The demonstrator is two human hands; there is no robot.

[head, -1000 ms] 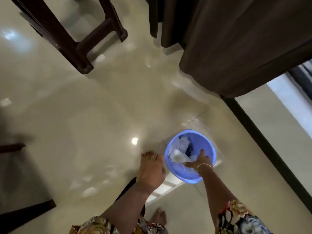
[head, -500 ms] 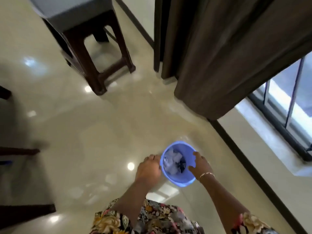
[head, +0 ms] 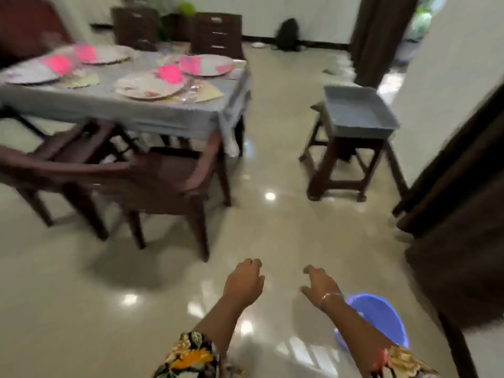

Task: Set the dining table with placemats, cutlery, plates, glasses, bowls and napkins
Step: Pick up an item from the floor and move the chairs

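Tile floor (head: pixel 272 241), pale and glossy, fills most of the view from above. A dining table (head: pixel 163 115) under a grey-blue cloth stands far ahead and to the left of the fingertips. It holds four round plates (head: pixel 148 87), each with a bright pink napkin (head: pixel 169 73); motion blur hides finer detail. A dark wooden chair (head: pixel 163 173) sits between the table and the left fingers. Well ahead and to the right of the right fingers, a wooden stool (head: pixel 341 159) carries a grey tray (head: pixel 357 110). A blue basin (head: pixel 381 317) sits on the floor behind the right fingers, partly covered by the forearm. The left hand (head: pixel 244 282) hangs palm down, its fingers loosely curled together and holding nothing. The right hand (head: pixel 320 285) is also empty, with its fingers loosely bent and the thumb set apart. A thin gold bracelet (head: pixel 330 296) circles the right wrist.
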